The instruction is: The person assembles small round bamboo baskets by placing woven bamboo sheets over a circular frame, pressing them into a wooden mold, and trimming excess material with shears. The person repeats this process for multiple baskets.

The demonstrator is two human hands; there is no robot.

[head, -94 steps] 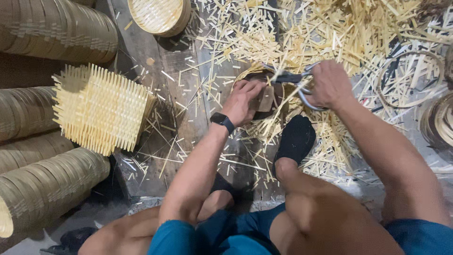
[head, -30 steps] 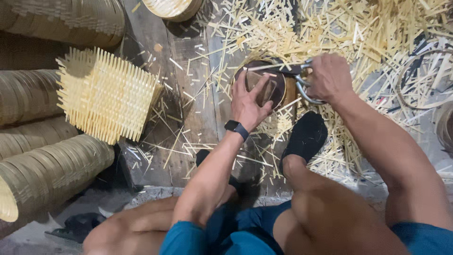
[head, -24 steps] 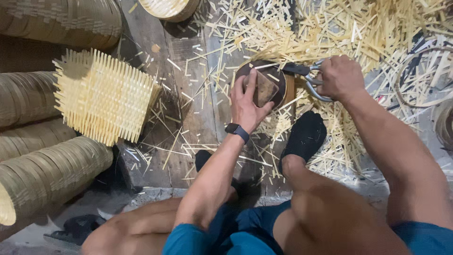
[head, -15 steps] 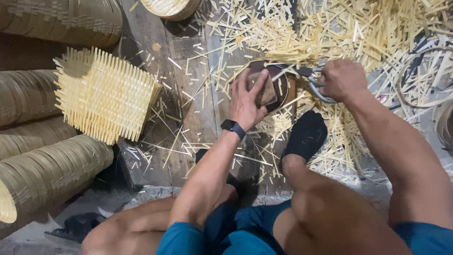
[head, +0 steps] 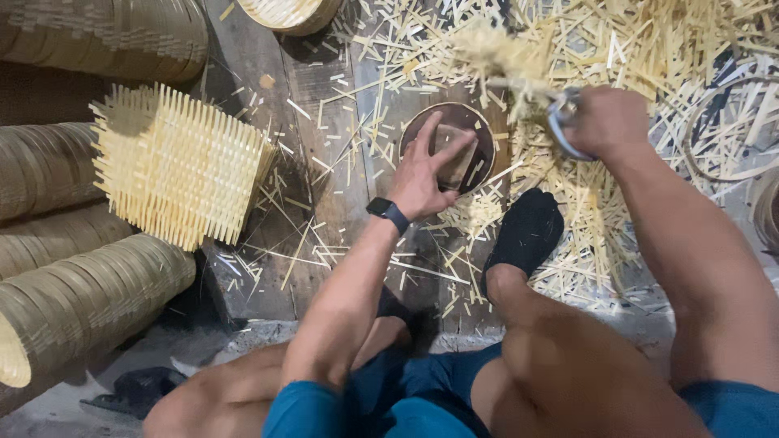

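Pressing down flat with spread fingers, the left hand [head: 426, 166] rests open on a dark round block [head: 448, 146], its palm covering a small pale piece there; a black watch [head: 388, 212] sits on the wrist and the forearm runs back toward the bent knees. Far left of the block lie stacked woven tubes [head: 73, 292], and nearer, still left of it, a square mat of yellow slats [head: 174, 166] with bristling ends rests tilted on the wooden board [head: 324, 122]. A round basket [head: 280, 12] shows at the top edge, up and left of the block. Just below and right of the block a foot in a black sock [head: 523, 231] plants on the litter. Right of the block, the right hand [head: 608, 120] is clenched around the handles of metal shears [head: 561, 118], blurred, with a tuft of strips by the blades. A deep scatter of bamboo offcuts [head: 641, 49] covers the floor beyond, and a thin hoop [head: 734, 130] lies furthest right.
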